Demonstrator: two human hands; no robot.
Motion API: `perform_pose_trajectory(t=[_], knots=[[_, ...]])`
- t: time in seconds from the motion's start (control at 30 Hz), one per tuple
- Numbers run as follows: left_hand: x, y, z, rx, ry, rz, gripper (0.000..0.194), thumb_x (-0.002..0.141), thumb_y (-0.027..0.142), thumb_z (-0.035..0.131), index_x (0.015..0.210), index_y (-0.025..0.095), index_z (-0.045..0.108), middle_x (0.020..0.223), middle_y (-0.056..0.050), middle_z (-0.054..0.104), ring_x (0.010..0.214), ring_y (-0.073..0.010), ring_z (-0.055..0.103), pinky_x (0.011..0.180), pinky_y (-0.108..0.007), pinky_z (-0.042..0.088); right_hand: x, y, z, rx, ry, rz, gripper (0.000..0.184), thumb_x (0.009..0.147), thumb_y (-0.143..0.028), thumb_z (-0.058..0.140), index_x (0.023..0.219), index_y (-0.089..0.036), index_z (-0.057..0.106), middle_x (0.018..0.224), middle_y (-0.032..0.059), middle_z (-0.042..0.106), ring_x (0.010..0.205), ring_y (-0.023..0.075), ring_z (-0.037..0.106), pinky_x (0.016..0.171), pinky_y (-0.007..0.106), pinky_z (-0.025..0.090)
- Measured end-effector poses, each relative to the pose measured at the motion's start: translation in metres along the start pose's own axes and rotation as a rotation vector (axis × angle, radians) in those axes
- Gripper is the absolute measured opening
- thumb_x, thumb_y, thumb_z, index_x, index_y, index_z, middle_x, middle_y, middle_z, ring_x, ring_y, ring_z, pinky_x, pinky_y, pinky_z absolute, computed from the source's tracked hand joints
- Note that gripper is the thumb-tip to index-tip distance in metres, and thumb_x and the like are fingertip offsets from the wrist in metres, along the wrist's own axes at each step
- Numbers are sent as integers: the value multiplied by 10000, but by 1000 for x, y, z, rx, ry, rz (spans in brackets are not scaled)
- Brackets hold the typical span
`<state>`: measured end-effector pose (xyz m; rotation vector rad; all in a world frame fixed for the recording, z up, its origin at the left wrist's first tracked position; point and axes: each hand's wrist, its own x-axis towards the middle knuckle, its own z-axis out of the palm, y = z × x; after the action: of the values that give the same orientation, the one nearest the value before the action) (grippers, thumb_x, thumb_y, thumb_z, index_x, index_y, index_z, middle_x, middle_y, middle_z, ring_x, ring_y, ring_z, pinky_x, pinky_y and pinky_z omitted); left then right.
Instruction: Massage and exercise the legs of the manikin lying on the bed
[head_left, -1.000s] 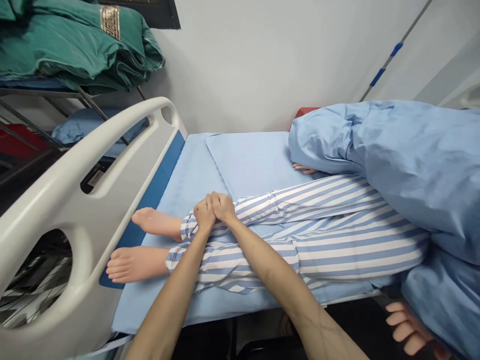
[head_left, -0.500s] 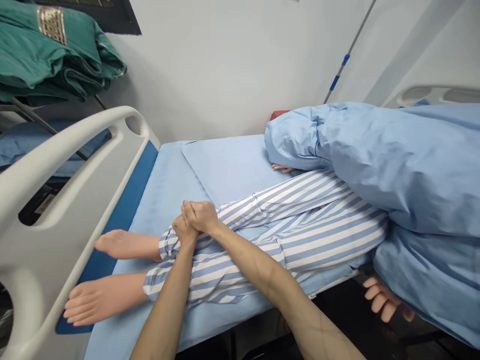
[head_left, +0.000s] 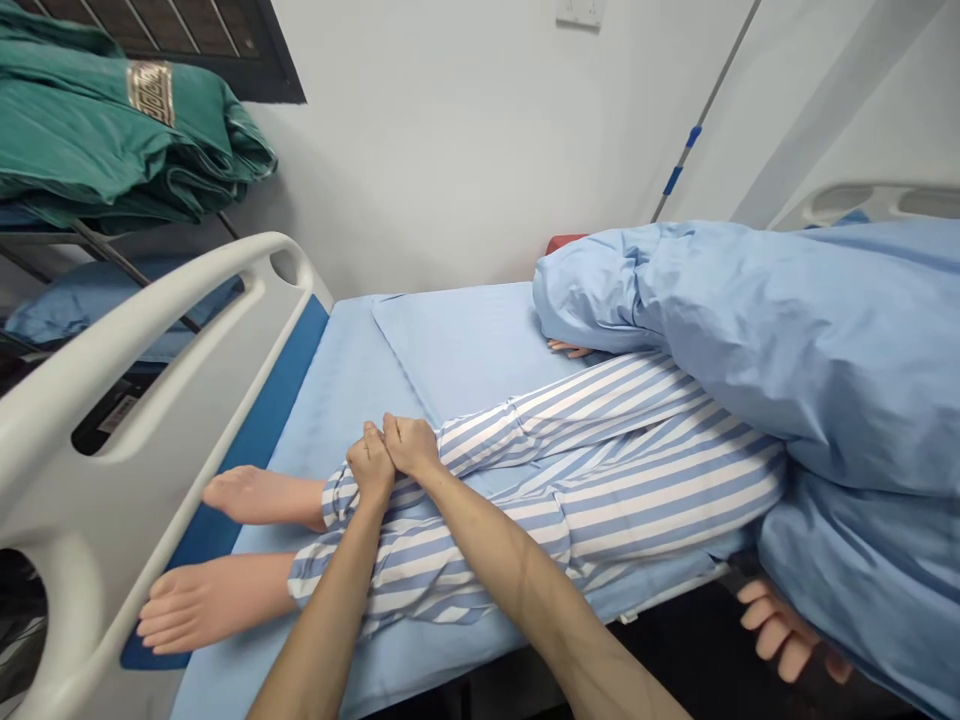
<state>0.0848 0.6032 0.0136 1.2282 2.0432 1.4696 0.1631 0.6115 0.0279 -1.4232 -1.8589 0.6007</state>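
Note:
A manikin in blue-and-white striped trousers [head_left: 600, 500] lies on the bed, its bare plastic far foot [head_left: 262, 498] and near foot [head_left: 214, 598] toward the footboard. Side by side on the far lower leg, just above the trouser cuff, are my left hand [head_left: 371, 465] and my right hand [head_left: 410, 443]. Both have curled fingers closed over the striped cloth and leg; the fingertips are hidden on the far side. My left hand is nearer the ankle, my right nearer the knee, thumbs close together.
A white footboard [head_left: 225, 330] borders the bed on the left. Blue bedding [head_left: 787, 330] covers the manikin's upper part; one manikin hand [head_left: 780, 630] hangs past the near edge. Folded green cloth [head_left: 150, 140] sits on a rack at left. A pole [head_left: 705, 110] stands by the wall.
My hands, overlapped before, now sit slightly apart side by side on the leg. The view has tilted up a little, so everything appears lower. The manikin's legs lie much as before.

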Motion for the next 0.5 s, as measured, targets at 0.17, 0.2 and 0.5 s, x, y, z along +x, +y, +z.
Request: perform_pose_trajectory(t=[0.17,0.2,0.5], knots=[[12,20,11,-205,31,25,493,899,375,305,436,210,346,418,16,363,442,-98,376,526,-241,363,6,2,-2,131,29,18,719,938,-484,61,702,-285,710,745,122,710,721,145,651,636,338,329],[11,21,14,-212,41,13,493,900,372,307,435,210,343,420,15,367,443,-96,377,527,-239,365,8,5,-1,141,31,33,712,948,-478,75,702,-265,708,733,109,707,708,146,643,634,319,339],[-4,3,20,-122,45,-93,500,918,364,327,442,212,327,437,13,376,460,-102,358,518,-261,311,11,12,10,57,17,68,550,1010,-387,235,663,-178,608,665,26,650,626,125,545,599,217,352]])
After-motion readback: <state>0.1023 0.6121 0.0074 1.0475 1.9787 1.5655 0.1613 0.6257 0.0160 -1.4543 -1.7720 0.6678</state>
